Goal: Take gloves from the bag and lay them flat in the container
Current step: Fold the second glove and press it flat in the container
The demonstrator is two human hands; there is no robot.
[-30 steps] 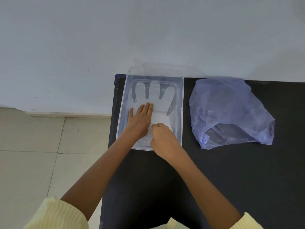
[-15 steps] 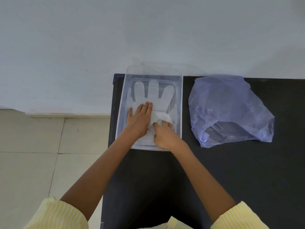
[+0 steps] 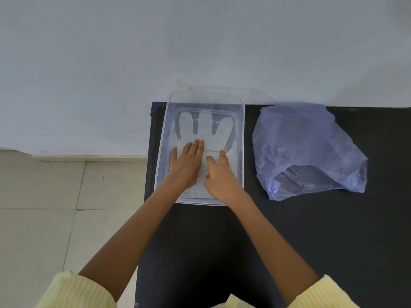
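One clear container [image 3: 242,138] sits at the counter's [image 3: 311,241] far left corner, holding one translucent glove [image 3: 206,130] lying flat. Both hands, left [image 3: 186,166] and right [image 3: 219,176], press it, fingers spread flat, gripping nothing. One blue bag [image 3: 304,147] lies just beside the container.

Quick count: one clear glove [image 3: 205,132] spread flat under both palms, one see-through container [image 3: 242,141] around it, one purple bag [image 3: 307,147] off to the right of the hands. Two hands in there, left hand [image 3: 185,166] and right hand [image 3: 219,176], side by side. Two yellow striped sleeves [image 3: 75,290]. One black table [image 3: 311,236].
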